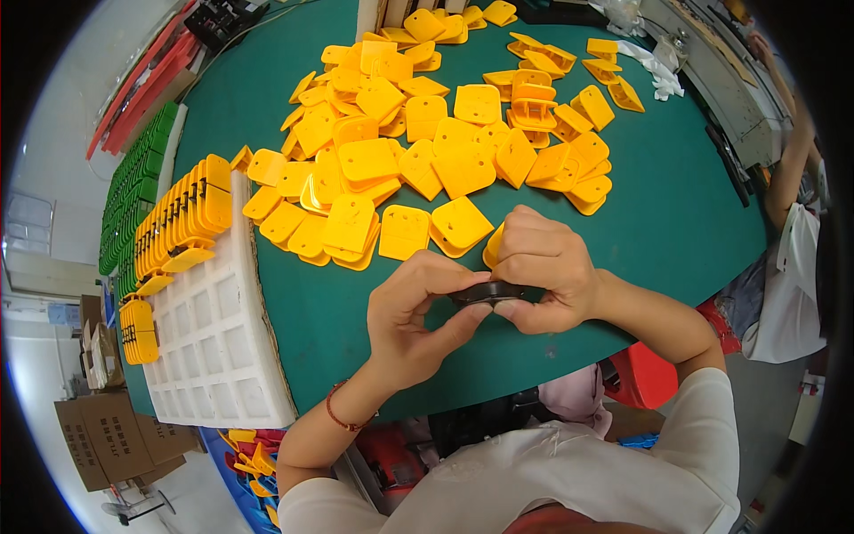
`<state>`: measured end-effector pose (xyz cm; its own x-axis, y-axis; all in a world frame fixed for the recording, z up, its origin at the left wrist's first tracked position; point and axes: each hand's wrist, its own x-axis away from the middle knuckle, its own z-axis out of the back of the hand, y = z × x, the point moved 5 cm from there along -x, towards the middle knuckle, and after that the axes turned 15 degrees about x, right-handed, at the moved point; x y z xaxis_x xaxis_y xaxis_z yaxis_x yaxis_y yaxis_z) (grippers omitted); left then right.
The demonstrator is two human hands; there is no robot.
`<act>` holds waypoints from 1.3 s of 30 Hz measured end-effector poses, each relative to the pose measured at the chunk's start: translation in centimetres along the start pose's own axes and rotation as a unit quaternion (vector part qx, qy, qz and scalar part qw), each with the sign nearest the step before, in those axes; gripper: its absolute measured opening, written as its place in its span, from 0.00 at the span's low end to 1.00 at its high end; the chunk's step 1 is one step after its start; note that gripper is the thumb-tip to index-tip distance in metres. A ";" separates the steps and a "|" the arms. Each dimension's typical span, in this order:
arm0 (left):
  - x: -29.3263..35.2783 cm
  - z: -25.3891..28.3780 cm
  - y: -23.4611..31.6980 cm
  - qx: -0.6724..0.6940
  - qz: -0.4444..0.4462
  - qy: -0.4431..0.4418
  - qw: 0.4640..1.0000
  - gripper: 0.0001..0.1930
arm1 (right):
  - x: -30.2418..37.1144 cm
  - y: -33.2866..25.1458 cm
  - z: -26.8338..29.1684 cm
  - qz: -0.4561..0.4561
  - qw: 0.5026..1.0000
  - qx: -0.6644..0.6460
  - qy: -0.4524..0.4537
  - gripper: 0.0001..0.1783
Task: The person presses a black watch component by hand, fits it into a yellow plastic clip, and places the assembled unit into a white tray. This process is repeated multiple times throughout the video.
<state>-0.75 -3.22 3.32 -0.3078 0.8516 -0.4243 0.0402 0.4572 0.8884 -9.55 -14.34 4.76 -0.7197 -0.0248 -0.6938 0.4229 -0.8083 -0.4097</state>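
Observation:
A dark, flat, rounded black part [487, 292] is pinched between the thumbs and fingers of both hands, above the near part of the table. My left hand [411, 307] grips its left end and my right hand [550, 271] its right end. A yellow plastic piece [494, 248] shows beside the curled fingers of my right hand; whether they hold it or it lies behind them, I cannot tell. Just beyond my hands, a large heap of yellow rounded-corner plastic plates [369, 160] spreads over the green table [654, 222].
At left, a white foam tray [209, 356] carries a row of yellow pieces with black parts [187, 209]; green pieces [142, 191] stand beyond it. Cardboard boxes [111, 436] and a blue bin of coloured pieces [253, 463] sit lower left. Another person [792, 276] is at right.

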 end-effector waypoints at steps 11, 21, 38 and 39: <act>0.0 0.1 -0.1 -0.009 0.016 0.008 1.000 0.14 | 0.2 0.2 -0.4 0.001 1.000 -0.021 0.002 0.10; -0.3 0.4 -1.7 0.177 0.237 0.115 0.948 0.15 | 0.4 1.7 -0.3 -0.164 0.985 -0.052 0.000 0.12; 0.4 1.4 -2.6 0.201 0.215 0.184 0.938 0.13 | 0.6 1.6 -1.2 -0.181 0.981 -0.028 -0.060 0.10; 0.3 1.3 -2.4 0.201 0.216 0.184 0.938 0.13 | 0.6 1.6 -1.2 -0.181 0.981 -0.028 -0.060 0.10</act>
<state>0.31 -3.71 0.83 -0.4844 0.8674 0.1138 0.5686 0.2134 0.7944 -8.65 -14.97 2.98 -0.8866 0.1861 -0.4234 0.1546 -0.7435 -0.6507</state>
